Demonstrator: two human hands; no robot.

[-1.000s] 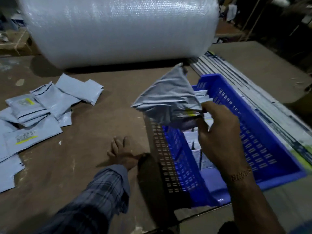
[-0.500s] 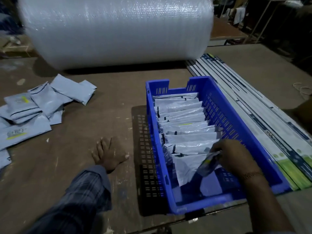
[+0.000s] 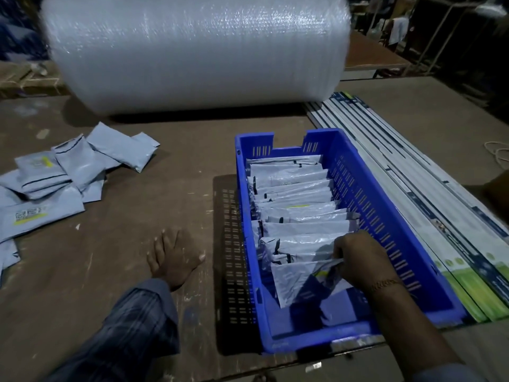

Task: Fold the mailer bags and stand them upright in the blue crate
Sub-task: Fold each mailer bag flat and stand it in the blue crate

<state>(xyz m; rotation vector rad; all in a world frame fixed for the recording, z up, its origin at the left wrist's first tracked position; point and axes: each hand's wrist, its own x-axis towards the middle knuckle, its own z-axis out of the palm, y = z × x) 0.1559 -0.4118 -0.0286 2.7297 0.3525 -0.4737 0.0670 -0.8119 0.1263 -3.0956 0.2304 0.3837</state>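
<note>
The blue crate holds a row of folded mailer bags standing upright. The right hand pinches the nearest bag inside it (tilted, near end). The left hand rests flat, fingers straight, on the table.

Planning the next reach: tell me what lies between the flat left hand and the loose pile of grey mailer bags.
Head view: only bare brown tabletop between left hand and pile.

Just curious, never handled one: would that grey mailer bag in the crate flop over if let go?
Probably floppy: the mailer bag sags and creases where the right hand pinches it. Likely light, since one hand holds it. It may lean on the standing row.
</note>
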